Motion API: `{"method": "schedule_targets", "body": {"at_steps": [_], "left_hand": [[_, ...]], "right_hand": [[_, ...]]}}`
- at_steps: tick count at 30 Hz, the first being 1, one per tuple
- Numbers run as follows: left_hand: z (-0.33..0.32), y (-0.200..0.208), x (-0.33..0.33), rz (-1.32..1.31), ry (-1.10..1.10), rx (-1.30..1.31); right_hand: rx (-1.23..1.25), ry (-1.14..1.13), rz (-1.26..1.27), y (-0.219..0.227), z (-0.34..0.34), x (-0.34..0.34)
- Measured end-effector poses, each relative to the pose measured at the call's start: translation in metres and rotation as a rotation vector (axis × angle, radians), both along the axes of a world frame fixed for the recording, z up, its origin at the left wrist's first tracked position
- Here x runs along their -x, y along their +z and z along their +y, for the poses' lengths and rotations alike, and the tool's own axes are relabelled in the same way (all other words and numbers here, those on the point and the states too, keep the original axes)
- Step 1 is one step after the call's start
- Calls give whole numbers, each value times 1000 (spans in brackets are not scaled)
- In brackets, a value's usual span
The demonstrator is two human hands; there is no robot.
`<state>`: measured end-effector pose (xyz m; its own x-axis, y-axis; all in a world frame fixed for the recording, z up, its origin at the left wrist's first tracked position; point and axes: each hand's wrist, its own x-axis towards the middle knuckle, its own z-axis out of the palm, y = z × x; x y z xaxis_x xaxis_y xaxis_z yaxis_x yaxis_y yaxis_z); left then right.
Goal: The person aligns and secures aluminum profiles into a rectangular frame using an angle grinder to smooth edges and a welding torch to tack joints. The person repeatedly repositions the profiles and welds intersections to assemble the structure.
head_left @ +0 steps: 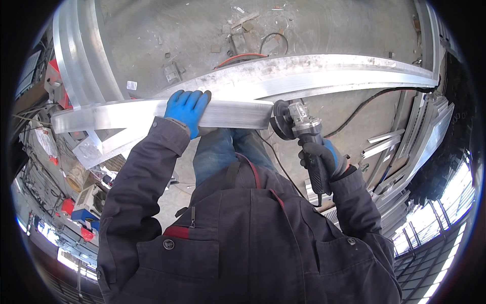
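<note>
A long, flat silvery metal bar [238, 112] lies across in front of my legs. My left hand [185, 111], in a blue work glove with dark fingertips, grips it, fingers over its far edge and thumb hidden. In my right hand [331, 157], gloved in grey and blue, is an angle grinder [307, 126], with my fingers closed around its dark body. Its dark round disc [282, 120] stands on edge at the bar's right end. Whether disc and bar touch, I cannot tell. A thin cord [276, 158] runs past my right leg.
Beyond the bar, a longer metal beam [344, 77] spans to the right. Tall metal profiles [83, 55] stand at the far left. Stacked metal lengths [422, 137] lie at right, near a black cable [362, 106]. Scraps [244, 21] litter the concrete floor [339, 28].
</note>
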<state>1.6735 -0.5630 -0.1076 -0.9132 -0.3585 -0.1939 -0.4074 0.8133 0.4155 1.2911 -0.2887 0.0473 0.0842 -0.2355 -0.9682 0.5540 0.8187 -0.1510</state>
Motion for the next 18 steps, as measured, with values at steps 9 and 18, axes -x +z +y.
{"method": "schedule_targets", "body": {"at_steps": [9,18], "left_hand": [[-1,2,2,-1,18,-30],[-2,1,4,-22,1,11]], "right_hand": [[44,-44,-20,-3,0,0],[-22,-17,-24,-5,-1,2]]}}
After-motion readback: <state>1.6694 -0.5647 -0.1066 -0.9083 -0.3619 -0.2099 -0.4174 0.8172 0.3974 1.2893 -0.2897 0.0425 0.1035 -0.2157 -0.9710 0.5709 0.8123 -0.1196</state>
